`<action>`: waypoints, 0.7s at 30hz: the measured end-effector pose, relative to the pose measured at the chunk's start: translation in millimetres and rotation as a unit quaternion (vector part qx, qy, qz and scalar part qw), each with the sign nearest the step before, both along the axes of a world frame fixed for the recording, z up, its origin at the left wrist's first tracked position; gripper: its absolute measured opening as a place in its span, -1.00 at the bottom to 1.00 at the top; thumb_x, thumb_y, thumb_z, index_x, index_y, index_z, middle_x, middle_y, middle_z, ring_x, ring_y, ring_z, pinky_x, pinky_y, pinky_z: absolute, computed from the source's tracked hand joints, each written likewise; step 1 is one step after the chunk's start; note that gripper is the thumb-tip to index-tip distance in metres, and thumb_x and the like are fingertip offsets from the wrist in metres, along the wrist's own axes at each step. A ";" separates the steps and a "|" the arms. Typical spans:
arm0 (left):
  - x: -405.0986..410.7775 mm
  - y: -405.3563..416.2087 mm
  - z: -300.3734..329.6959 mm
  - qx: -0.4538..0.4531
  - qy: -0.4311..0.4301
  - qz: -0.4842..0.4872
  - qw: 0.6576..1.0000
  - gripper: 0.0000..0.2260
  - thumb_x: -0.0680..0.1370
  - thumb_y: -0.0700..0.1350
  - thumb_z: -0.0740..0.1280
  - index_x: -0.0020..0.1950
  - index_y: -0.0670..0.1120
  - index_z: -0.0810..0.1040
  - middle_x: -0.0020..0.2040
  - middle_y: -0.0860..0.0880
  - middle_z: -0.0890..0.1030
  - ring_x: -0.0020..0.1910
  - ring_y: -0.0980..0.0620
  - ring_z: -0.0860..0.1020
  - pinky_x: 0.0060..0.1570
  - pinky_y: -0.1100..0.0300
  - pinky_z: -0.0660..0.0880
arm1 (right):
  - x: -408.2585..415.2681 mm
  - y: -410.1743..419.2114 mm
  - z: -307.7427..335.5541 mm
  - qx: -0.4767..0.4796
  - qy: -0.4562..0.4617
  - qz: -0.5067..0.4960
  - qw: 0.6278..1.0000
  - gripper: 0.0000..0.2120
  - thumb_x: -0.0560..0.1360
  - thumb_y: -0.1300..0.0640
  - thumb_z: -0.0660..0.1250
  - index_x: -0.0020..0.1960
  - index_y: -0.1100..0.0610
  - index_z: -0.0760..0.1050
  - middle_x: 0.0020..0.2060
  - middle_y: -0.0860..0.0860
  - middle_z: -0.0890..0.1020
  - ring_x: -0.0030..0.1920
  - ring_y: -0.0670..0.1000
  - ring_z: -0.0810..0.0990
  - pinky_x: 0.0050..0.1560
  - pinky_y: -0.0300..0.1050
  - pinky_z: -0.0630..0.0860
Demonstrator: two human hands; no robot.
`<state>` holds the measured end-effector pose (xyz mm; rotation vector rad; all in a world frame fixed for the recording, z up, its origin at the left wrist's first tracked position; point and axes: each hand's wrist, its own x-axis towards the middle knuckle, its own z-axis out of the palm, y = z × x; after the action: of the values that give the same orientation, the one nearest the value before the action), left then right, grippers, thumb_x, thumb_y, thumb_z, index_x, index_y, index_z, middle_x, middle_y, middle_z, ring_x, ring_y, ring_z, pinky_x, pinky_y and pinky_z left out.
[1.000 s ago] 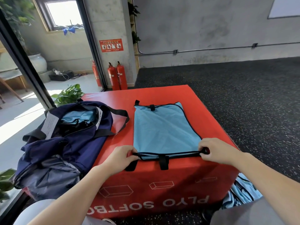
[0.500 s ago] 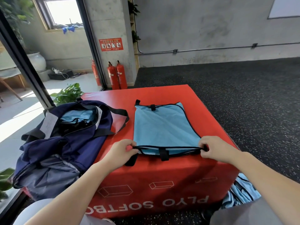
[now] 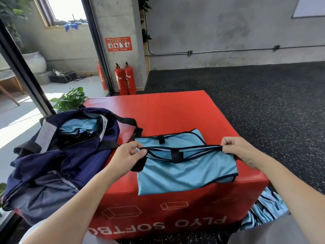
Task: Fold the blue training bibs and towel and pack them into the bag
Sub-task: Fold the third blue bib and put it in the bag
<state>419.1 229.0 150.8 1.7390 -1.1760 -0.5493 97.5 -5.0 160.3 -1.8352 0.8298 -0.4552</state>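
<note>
In the bag [image 3: 58, 152], folded bibs [image 3: 82, 125]

The scene is brightly lit by daylight from a window [image 3: 67, 10] far beyond the left hand [image 3: 129, 155], where the glass is blown out to white. A sunlit patch is cast on the pale floor [image 3: 19, 120] to the left of that hand. Soft shadows are thrown under the blue bib [image 3: 186, 175] between the hands. Straight lines are bowed toward the frame edges by the wide lens. Slight softness is seen at the corners.
</note>
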 end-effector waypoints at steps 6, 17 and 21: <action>27.7 -23.2 -6.5 -0.003 -0.033 0.038 0.999 -0.89 0.53 -0.05 0.43 -0.12 -0.07 0.61 -0.20 -0.10 0.67 -0.20 0.09 0.60 -0.02 0.10 0.52 | 33.9 -27.5 2.3 0.000 -0.007 -0.021 1.000 -0.93 0.34 0.16 0.38 -0.28 0.11 0.50 -0.41 0.01 0.42 -0.39 -0.09 0.30 -0.38 -0.21 0.21; 67.5 -52.4 -35.0 0.158 -0.159 0.113 0.968 -0.87 0.54 0.02 0.42 -0.14 0.00 0.62 -0.24 0.03 0.66 -0.18 0.09 0.60 -0.24 0.33 0.41 | 109.9 -63.9 -20.7 -0.180 0.259 0.019 0.949 -0.89 0.44 0.01 0.44 -0.15 0.02 0.57 -0.25 -0.05 0.65 -0.24 -0.04 0.56 -0.28 -0.14 0.41; 72.7 -61.3 -35.1 0.163 -0.168 0.111 0.966 -0.87 0.54 0.02 0.42 -0.16 0.02 0.59 -0.27 0.03 0.64 -0.23 0.14 0.56 -0.30 0.39 0.36 | 127.0 -68.0 -10.3 -0.192 0.298 0.040 0.934 -0.85 0.46 0.00 0.45 -0.09 0.07 0.57 -0.18 0.02 0.66 -0.23 0.00 0.57 -0.28 -0.12 0.44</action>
<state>491.8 167.7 115.7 2.2836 -1.1418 -0.3306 224.5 -73.1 149.9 -2.4165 1.1181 0.0130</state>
